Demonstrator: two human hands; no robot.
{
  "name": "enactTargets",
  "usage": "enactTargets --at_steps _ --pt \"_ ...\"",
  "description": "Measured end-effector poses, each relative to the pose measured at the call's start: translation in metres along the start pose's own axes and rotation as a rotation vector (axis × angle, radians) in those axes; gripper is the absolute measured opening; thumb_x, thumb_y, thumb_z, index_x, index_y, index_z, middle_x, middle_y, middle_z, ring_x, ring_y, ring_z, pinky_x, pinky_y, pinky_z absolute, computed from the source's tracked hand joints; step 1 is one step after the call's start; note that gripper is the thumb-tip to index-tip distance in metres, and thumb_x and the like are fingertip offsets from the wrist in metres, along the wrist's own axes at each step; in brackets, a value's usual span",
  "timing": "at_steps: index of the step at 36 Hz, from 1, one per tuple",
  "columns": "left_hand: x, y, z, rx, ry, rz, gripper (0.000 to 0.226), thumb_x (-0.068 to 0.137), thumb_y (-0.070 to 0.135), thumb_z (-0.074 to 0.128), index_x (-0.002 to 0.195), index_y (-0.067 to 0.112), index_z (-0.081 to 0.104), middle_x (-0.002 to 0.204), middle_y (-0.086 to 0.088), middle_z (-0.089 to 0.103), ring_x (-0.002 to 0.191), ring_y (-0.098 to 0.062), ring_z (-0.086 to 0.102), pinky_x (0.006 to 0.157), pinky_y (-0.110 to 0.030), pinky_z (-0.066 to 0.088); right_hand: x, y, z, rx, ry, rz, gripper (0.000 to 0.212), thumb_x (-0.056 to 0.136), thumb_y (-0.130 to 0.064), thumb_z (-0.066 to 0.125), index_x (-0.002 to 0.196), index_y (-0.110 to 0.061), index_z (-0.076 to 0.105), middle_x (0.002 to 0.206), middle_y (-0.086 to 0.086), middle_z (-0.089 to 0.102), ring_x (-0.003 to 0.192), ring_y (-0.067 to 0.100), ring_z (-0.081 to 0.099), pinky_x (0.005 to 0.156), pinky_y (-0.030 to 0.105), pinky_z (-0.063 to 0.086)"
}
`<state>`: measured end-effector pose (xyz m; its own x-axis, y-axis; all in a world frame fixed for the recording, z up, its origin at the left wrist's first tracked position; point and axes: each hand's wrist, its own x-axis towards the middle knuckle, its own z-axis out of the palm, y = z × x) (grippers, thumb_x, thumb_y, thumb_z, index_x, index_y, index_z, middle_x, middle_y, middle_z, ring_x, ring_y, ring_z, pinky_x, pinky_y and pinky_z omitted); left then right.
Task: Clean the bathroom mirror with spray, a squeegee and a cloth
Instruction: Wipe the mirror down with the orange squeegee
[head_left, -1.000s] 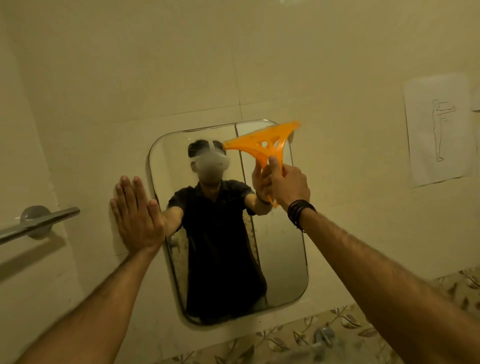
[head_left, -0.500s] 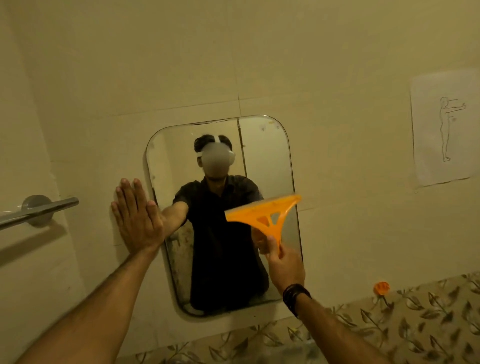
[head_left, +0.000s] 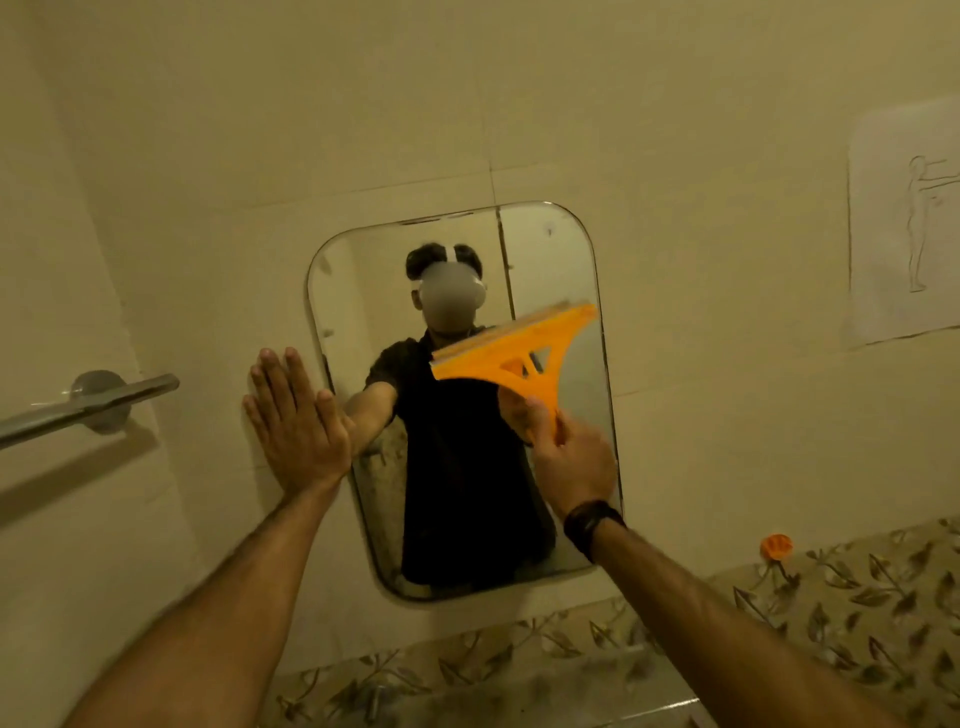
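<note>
- Head view: the mirror (head_left: 561, 249), a tall rounded rectangle fixed to the cream tiled wall (head_left: 363, 104), shows spots near its top and grime along its lower left edge.
- The orange squeegee (head_left: 519, 353), blade tilted up to the right, lies over the mirror's right half.
- The right hand (head_left: 566, 457) grips its handle.
- The left hand (head_left: 296, 421) presses flat, fingers straight, on the wall beside the mirror's left edge.

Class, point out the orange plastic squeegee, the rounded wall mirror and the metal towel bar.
orange plastic squeegee (head_left: 511, 353): head view, blade body.
rounded wall mirror (head_left: 558, 260): head view, upper right glass.
metal towel bar (head_left: 78, 410): head view, rod.
</note>
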<state>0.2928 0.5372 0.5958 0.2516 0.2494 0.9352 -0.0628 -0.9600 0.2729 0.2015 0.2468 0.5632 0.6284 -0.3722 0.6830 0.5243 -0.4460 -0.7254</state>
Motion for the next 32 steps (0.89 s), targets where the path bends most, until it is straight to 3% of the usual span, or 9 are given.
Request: enactTargets --at_steps 3,10,14,20,24,32 --pt "0.0 -0.002 0.0 -0.002 -0.007 0.011 0.064 0.105 0.041 0.01 0.164 0.015 0.01 0.171 -0.011 0.008 0.159 -0.026 0.005 0.128 -0.049 0.008 0.034 -0.022 0.01 -0.12 -0.061 -0.09 0.045 0.099 -0.061 0.038 0.064 -0.033 0.04 0.062 -0.013 0.04 0.054 0.001 0.035 0.05 0.02 0.025" --pt "0.0 -0.005 0.003 -0.013 -0.005 0.023 0.064 0.106 0.044 0.005 0.164 0.015 0.01 0.171 -0.01 0.008 0.159 -0.024 0.004 0.128 -0.049 0.009 0.028 0.005 0.015 -0.18 -0.129 -0.057 0.041 0.1 -0.061 0.035 0.083 -0.027 0.051 0.062 -0.011 0.047 0.052 0.005 0.043 0.049 0.022 0.027" --pt "-0.001 -0.005 0.004 -0.038 0.011 0.021 0.064 0.106 0.042 0.008 0.164 0.015 0.01 0.171 -0.01 0.008 0.159 -0.024 0.005 0.128 -0.049 0.009 -0.006 0.047 0.015 -0.19 -0.08 0.037 0.065 0.092 -0.073 0.026 0.072 -0.021 0.059 0.058 -0.002 0.055 0.054 0.018 0.054 0.049 0.03 0.036" --pt "-0.001 -0.006 0.005 -0.049 0.012 0.021 0.063 0.106 0.042 0.009 0.163 0.016 0.009 0.171 -0.01 0.009 0.159 -0.025 0.006 0.128 -0.05 0.009 -0.061 0.101 0.014 -0.217 -0.082 0.148 0.086 0.083 -0.086 0.014 0.075 -0.018 0.065 0.053 -0.003 0.051 0.05 0.014 0.05 0.048 0.032 0.036" --pt "0.0 -0.005 0.006 -0.053 0.011 0.013 0.064 0.106 0.044 0.004 0.163 0.016 0.009 0.171 -0.01 0.01 0.159 -0.025 0.007 0.127 -0.051 0.01 -0.084 0.109 0.01 -0.246 -0.084 0.178 0.077 0.09 -0.075 0.022 0.078 -0.016 0.069 0.053 -0.004 0.051 0.049 0.011 0.047 0.047 0.027 0.031" --pt "-0.001 -0.008 0.006 -0.036 0.021 0.04 0.064 0.106 0.044 0.007 0.163 0.016 0.006 0.171 -0.011 0.008 0.159 -0.027 0.006 0.127 -0.051 0.01 -0.063 0.07 -0.005 -0.133 0.045 0.105 0.055 0.096 -0.06 0.044 0.054 -0.024 0.043 0.047 -0.009 0.036 0.044 0.008 0.031 0.048 0.026 0.023"
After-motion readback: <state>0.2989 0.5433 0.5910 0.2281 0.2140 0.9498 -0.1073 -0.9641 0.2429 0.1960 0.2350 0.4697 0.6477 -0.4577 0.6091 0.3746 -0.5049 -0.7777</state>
